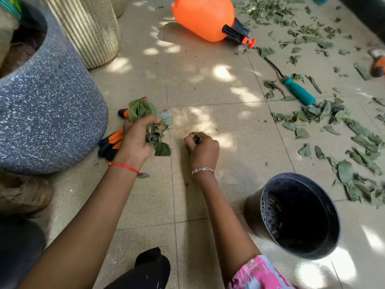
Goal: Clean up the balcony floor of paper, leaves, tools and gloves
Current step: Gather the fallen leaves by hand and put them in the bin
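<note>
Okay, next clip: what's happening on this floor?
A person is gathering leaves by hand. The left hand grips a bunch of leaves, and the right hand pinches leaf scraps off the tiles. A black pot sits by the right arm. Scattered leaves, a teal-handled tool, an orange sprayer and gloves are still on the floor.

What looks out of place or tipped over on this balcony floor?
The orange sprayer lies on its side. Torn leaves are strewn across the right, with a teal-handled tool among them, and gloves lie beside the speckled planter.
</note>
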Tool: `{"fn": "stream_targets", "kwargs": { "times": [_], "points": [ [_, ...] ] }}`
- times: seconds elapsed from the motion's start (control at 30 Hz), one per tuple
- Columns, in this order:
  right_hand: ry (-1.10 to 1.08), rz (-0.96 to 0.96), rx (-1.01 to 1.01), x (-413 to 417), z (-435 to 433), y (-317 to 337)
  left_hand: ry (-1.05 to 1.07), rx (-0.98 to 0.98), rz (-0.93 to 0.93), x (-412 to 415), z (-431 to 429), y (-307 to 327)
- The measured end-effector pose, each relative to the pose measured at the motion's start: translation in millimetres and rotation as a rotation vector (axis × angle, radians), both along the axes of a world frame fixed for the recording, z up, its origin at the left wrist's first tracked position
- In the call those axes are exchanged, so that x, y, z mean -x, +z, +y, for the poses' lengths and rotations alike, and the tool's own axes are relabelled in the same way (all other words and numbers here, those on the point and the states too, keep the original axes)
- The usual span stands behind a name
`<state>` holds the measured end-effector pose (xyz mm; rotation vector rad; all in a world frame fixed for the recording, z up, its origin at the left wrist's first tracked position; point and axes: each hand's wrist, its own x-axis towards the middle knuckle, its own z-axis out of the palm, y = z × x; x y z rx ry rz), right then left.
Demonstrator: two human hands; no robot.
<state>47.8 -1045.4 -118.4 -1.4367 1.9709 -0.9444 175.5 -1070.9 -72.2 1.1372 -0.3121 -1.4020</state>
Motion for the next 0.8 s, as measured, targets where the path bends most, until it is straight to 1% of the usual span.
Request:
{"fn": "stream_targets", "kwargs": {
  "times": [0.07,0.1,0.17,0.3,0.5,0.67,0.8],
  "points": [
    [-0.150,-0.281,0.024,7,1,6,0.000,0.021,0.006,1,3,3],
    [-0.210,-0.389,0.012,9,3,7,-0.003,0.030,0.006,1,5,5],
    [-0.276,-0.534,-0.040,12,7,8,0.001,0.029,0.001,1,7,7],
    [-0.317,-0.688,-0.098,16,13,7,-0.009,0.037,0.011,-1,10,8],
    [-0.258,-0.870,-0.159,19,8,19,-0.025,0.030,0.010,2,11,8],
    [-0.289,-0.927,-0.147,8,-5,28,-0.043,-0.008,0.042,13,9,13],
    [-0.346,-0.939,-0.210,17,-6,69,-0.001,-0.055,0.144,36,7,42]
  ]
}}
